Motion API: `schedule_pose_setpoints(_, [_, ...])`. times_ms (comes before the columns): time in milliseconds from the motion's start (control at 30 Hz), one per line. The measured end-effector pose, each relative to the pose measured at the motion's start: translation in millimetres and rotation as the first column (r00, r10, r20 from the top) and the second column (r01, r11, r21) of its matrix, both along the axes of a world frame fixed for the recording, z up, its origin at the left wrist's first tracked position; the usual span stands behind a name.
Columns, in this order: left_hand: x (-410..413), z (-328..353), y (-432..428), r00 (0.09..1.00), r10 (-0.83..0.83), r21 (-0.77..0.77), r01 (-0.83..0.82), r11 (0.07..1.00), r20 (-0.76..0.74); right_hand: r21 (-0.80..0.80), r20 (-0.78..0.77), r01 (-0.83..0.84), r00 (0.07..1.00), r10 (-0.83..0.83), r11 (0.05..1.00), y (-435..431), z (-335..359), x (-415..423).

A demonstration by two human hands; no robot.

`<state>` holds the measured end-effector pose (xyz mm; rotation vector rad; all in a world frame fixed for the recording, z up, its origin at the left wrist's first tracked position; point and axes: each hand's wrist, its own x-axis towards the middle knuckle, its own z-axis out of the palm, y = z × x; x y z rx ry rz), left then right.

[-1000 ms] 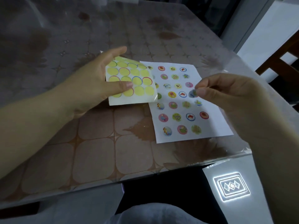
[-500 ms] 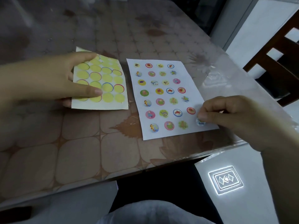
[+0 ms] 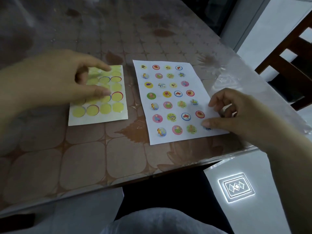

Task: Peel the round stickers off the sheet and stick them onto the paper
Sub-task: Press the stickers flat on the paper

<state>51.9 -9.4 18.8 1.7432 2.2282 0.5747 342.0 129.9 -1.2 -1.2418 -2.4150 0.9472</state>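
The sticker sheet (image 3: 101,119) lies flat on the table at the left, showing yellow empty circles, a few with coloured rims. My left hand (image 3: 55,81) hovers blurred over its upper left part with fingers spread; contact with the sheet is unclear. To the right lies the white paper (image 3: 197,78) carrying several rows of round picture stickers. My right hand (image 3: 239,114) rests on the paper's near right corner. Its thumb presses down on a bluish round sticker (image 3: 208,128), which is mostly hidden, and its index fingertip touches the paper's right edge.
The table (image 3: 84,166) has a glossy clear cover over a brown tile pattern, and its near edge runs just below the paper. A dark wooden chair (image 3: 290,65) stands at the right. My knee (image 3: 160,220) shows below the table edge.
My right hand carried a sticker from mid-air down to the paper's near right corner and now presses it. My left hand laid the sheet flat and loosened its grip.
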Motion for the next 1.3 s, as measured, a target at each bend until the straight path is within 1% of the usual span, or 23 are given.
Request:
schedule_pose_setpoints(33, [3.7,0.3,3.4,1.0,-0.02,0.033,0.02,0.999,-0.011,0.025,0.051,-0.01,0.999,0.009,1.0,1.1,0.2,-0.8])
schedule_pose_setpoints(67, [4.3,-4.5,7.5,0.999,-0.035,0.093,0.034,0.995,0.0,0.088,0.126,-0.023,0.992,0.012,0.996,1.9,0.4,-1.1])
schedule_pose_setpoints(100, [4.7,-9.9,11.1,0.998,-0.053,0.144,0.059,0.988,-0.045,0.178,0.216,-0.042,0.976,0.003,0.983,2.2,1.1,-1.8])
schedule_pose_setpoints(133, [7.9,-14.0,14.9,0.987,-0.09,0.175,0.113,0.978,-0.133,0.259,0.298,-0.069,0.954,-0.012,0.964,4.3,1.6,-2.8])
schedule_pose_setpoints(167, [11.9,-17.6,17.3,0.967,-0.152,0.171,0.189,0.967,-0.206,0.313,0.355,-0.101,0.935,-0.018,0.945,6.2,4.7,-5.1])
schedule_pose_setpoints(233, [18.0,-25.6,21.0,0.918,-0.248,0.124,0.297,0.947,-0.309,0.33,0.362,-0.175,0.931,0.046,0.928,12.7,15.0,-15.3])
schedule_pose_setpoints(300, [20.0,-29.6,21.8,0.891,-0.281,0.073,0.326,0.942,-0.357,0.342,0.266,-0.275,0.946,0.188,0.899,20.7,25.8,-35.6])
schedule_pose_setpoints(367, [20.5,-33.8,20.9,0.885,-0.281,0.011,0.307,0.952,-0.371,0.389,0.23,-0.398,0.915,0.331,0.831,29.3,29.9,-62.4])
schedule_pose_setpoints(433, [14.6,-39.8,21.7,0.884,-0.288,-0.037,0.295,0.955,-0.368,0.408,0.322,-0.486,0.869,0.377,0.772,41.2,25.2,-91.5])
schedule_pose_setpoints(500, [10.5,-41.8,21.7,0.888,-0.301,-0.089,0.289,0.953,-0.347,0.419,0.441,-0.535,0.826,0.351,0.734,51.0,16.1,-115.7])
schedule_pose_setpoints(567, [9.1,-42.5,22.3,0.885,-0.325,-0.121,0.301,0.946,-0.333,0.383,0.513,-0.56,0.79,0.334,0.735,55.2,7.4,-129.3])
schedule_pose_setpoints(700, [9.9,-44.3,22.8,0.882,-0.342,-0.118,0.321,0.94,-0.323,0.401,0.492,-0.554,0.802,0.338,0.73,59.3,-5.5,-133.9])
schedule_pose_setpoints(733, [10.4,-44.1,23.1,0.882,-0.341,-0.108,0.324,0.94,-0.325,0.428,0.51,-0.566,0.795,0.329,0.705,60.2,-6.7,-133.2])
schedule_pose_setpoints(833, [10.9,-44.3,23.6,0.885,-0.332,-0.078,0.325,0.943,-0.325,0.537,0.565,-0.61,0.773,0.289,0.583,63.9,-5.5,-133.0])
schedule_pose_setpoints(933, [11.0,-44.0,22.5,0.888,-0.321,-0.042,0.326,0.944,-0.329,0.583,0.596,-0.632,0.76,0.259,0.512,62.4,-4.1,-135.3])
schedule_pose_setpoints(967, [10.5,-44.4,22.1,0.888,-0.327,-0.036,0.334,0.942,-0.323,0.588,0.584,-0.629,0.765,0.271,0.508,63.4,-8.2,-134.9])
schedule_pose_setpoints(1000, [10.9,-44.8,22.3,0.888,-0.33,-0.029,0.339,0.94,-0.321,0.573,0.535,-0.604,0.788,0.306,0.554,63.3,-9.8,-133.0])
schedule_pose_setpoints(1067, [10.4,-45.9,22.5,0.887,-0.335,-0.018,0.348,0.937,-0.318,0.492,0.32,-0.497,0.867,0.383,0.715,71.3,-7.2,-125.8])
schedule_pose_setpoints(1100, [10.1,-46.4,23.3,0.885,-0.338,-0.016,0.351,0.936,-0.319,0.462,0.207,-0.445,0.895,0.395,0.767,76.9,-4.3,-121.4])
schedule_pose_setpoints(1133, [10.4,-46.1,23.7,0.887,-0.339,-0.02,0.35,0.936,-0.314,0.476,0.161,-0.41,0.91,0.381,0.778,79.1,0.4,-116.9])
schedule_pose_setpoints(1167, [10.3,-46.3,23.8,0.89,-0.344,-0.024,0.353,0.935,-0.298,0.516,0.16,-0.394,0.917,0.367,0.761,84.1,0.8,-113.2])
schedule_pose_setpoints(1200, [10.8,-45.2,23.7,0.893,-0.342,-0.02,0.352,0.936,-0.291,0.541,0.199,-0.408,0.912,0.359,0.735,86.3,0.7,-110.5])
schedule_pose_setpoints(1300, [8.5,-44.7,24.2,0.907,-0.334,-0.003,0.345,0.938,-0.257,0.493,0.319,-0.45,0.89,0.327,0.745,83.6,-2.1,-110.4])
